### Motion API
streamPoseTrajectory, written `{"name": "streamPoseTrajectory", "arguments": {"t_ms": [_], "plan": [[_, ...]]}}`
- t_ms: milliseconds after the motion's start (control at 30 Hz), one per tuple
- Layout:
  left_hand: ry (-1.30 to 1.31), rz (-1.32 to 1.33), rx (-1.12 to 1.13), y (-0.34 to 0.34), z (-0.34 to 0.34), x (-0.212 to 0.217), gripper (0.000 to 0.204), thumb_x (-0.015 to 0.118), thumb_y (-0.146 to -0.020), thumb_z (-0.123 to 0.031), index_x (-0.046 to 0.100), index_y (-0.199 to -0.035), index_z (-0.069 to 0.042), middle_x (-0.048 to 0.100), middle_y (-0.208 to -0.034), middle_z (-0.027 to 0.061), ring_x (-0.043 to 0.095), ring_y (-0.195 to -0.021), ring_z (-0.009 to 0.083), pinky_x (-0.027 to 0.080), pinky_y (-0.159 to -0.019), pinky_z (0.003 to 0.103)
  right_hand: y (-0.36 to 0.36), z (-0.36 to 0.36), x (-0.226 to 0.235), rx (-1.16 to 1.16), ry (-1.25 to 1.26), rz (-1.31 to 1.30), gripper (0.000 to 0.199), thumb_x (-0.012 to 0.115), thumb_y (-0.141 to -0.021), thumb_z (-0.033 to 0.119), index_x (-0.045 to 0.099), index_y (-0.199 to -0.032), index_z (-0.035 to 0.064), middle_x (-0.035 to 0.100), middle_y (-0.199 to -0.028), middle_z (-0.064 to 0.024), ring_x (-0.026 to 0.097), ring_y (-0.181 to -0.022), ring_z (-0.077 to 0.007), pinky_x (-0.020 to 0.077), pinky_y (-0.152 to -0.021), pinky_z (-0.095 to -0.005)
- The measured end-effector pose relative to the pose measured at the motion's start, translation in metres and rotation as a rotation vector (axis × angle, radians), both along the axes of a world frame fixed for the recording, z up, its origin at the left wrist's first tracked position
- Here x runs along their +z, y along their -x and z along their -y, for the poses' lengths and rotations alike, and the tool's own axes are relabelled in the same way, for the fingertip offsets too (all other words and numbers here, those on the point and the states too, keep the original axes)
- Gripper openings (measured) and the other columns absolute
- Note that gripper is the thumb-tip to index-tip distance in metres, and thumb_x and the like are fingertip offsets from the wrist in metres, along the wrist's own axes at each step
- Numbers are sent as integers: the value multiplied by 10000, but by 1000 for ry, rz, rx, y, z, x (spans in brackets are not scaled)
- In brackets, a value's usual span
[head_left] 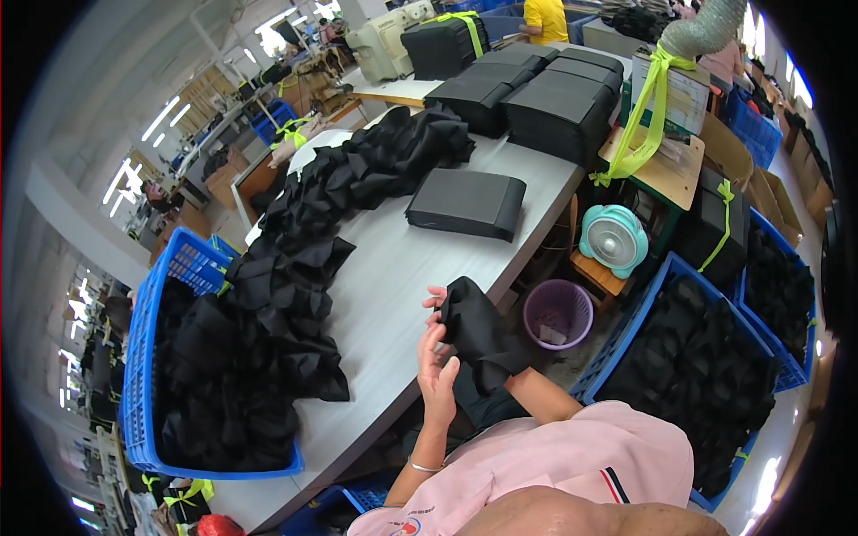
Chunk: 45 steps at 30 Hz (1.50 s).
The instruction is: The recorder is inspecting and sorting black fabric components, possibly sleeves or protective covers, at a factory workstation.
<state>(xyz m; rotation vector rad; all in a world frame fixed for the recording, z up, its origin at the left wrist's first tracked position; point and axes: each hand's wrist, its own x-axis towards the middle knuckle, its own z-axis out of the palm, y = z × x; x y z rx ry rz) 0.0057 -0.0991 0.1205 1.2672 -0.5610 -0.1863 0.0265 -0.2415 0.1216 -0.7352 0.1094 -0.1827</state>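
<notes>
Holding black cloth by the table's near edge, with left hand spread, right hand hidden, its grip unclear.

From the held cloth, the table spreads from eight to one o'clock. At nine, by the table's end, a basket brims with cloth pieces, which trail along the tabletop toward eleven. One stack lies at twelve; larger stacks sit behind, at one. A fan stands at two, a bin at three, a filled crate beyond it.
</notes>
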Motion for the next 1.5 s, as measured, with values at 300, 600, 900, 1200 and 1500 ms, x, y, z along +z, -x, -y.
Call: {"name": "streamPoseTrajectory", "arguments": {"t_ms": [300, 600, 900, 1200, 1500], "plan": [[-212, -23, 132, -38, -8, -10, 134, 688, -932, -141, 724, -1002, -32, 539, -1355, 85, 539, -1178, 188, 412, -1014, 357, 42, 4, 31, -167, 448, 160, 280, 524, -935, 54, 555, -1206, -7, 576, -1320, -93, 584, -1125, -163, 505, -954, -300], [-153, -344, -120, -43, -15, -13, 238, 711, -895, -72, 653, -1120, -23, 479, -1428, 82, 467, -1281, 187, 374, -1048, 354, 58, -19, 19, -113, 955, 281, 201, 571, -913, 78, 577, -1103, 13, 607, -1165, -98, 586, -1019, -207, 484, -957, -321], [-445, 659, 175, 52, 1, 17, 819, 901, -691, -292, 497, -1365, -62, 392, -1495, 200, 397, -1367, 361, 330, -1114, 464, 6, 17, 31, -555, 1531, 152, 171, 585, -926, 108, 589, -1072, 17, 621, -1056, -87, 584, -920, -203, 478, -923, -308], [-281, 428, 291, 30, -8, 15, 246, 751, -852, -58, 640, -1071, -36, 658, -1133, 108, 637, -1018, 214, 507, -876, 304, -9, 3, 2, -625, 1443, 48, 179, 573, -940, 116, 594, -1086, 15, 620, -1067, -97, 582, -945, -203, 477, -924, -310], [-295, 102, 352, 7, -13, -6, 123, 726, -872, -49, 675, -980, -18, 694, -983, 78, 659, -902, 202, 523, -791, 311, -8, -7, -14, -626, 1437, 17, 189, 561, -953, 125, 598, -1100, 13, 620, -1077, -106, 581, -969, -204, 475, -926, -313]]}}
